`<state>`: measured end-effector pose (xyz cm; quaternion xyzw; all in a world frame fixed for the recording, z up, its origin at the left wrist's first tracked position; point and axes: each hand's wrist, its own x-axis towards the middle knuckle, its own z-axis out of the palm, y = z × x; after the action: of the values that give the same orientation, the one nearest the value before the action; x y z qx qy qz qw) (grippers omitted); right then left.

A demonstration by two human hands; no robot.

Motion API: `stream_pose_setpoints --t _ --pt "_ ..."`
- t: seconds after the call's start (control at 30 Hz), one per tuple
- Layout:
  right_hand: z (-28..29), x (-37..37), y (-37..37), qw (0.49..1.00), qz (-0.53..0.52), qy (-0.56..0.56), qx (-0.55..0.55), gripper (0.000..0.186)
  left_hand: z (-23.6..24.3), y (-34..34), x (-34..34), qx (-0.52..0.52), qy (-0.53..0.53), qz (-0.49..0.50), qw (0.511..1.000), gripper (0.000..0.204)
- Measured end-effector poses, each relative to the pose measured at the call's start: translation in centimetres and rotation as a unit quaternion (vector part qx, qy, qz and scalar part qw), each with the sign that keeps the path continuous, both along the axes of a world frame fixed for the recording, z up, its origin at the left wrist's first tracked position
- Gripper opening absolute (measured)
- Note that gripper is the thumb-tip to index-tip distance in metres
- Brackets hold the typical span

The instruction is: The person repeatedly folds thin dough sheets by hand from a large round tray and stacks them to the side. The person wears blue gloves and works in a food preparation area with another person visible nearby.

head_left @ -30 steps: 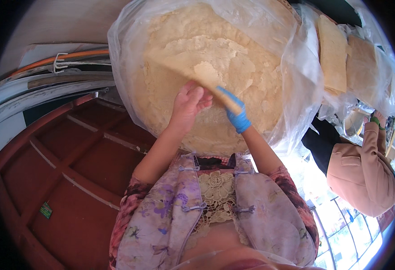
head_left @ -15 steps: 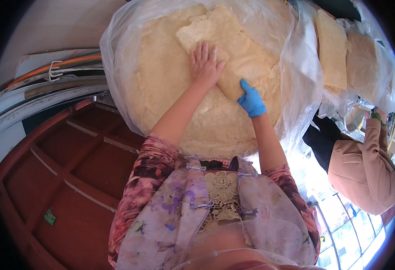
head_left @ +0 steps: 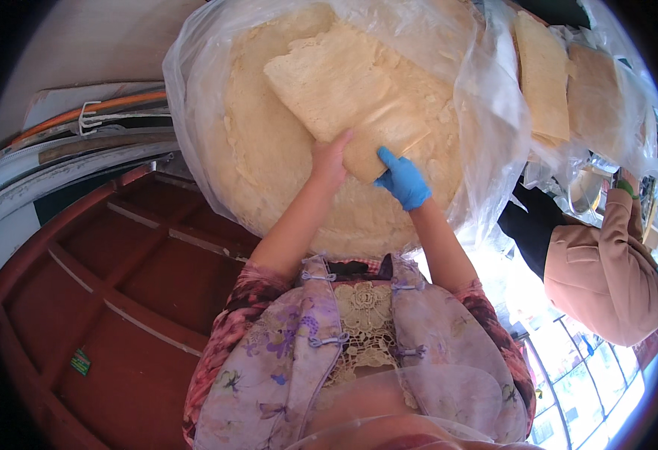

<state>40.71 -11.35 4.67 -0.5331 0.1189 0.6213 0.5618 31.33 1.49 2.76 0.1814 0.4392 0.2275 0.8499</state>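
A wide stack of thin, tan, round flatbreads (head_left: 269, 176) lies in front of me in clear plastic sheeting (head_left: 194, 82). On top of it is a folded flatbread (head_left: 344, 79), its ragged far edge toward the upper left. My bare left hand (head_left: 331, 156) grips its near left edge, thumb on top and fingers hidden underneath. At the near right corner, my right hand (head_left: 406, 180) in a blue glove pinches the same flatbread, its thumb on the upper face. The near edge is slightly raised between my hands.
More folded flatbreads (head_left: 542, 79) lie in plastic at the right. Beyond them a person in a tan coat (head_left: 599, 262) reaches toward metal bowls (head_left: 586, 191). A dark red panel (head_left: 119, 300) stands at my left, with stacked boards (head_left: 81, 161) behind it.
My left hand has come off the flat top of the flatbread and moved nearer, taking its edge. The folded flatbread has shifted left and toward me, with my right hand still on its corner.
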Motion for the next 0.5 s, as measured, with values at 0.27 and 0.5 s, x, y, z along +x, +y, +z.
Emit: stream_pose_setpoints --t 0.27,0.5 --pt "6.8 -3.4 -1.4 0.962 -0.182 -0.112 0.169 0.058 7.0 -1.1 -1.7 0.012 -0.035 -0.023 0.999 0.041" --pt "13.2 7.9 -4.6 0.881 -0.342 -0.3 0.132 0.049 12.5 -2.8 4.4 0.139 -0.156 -0.268 0.941 0.044"
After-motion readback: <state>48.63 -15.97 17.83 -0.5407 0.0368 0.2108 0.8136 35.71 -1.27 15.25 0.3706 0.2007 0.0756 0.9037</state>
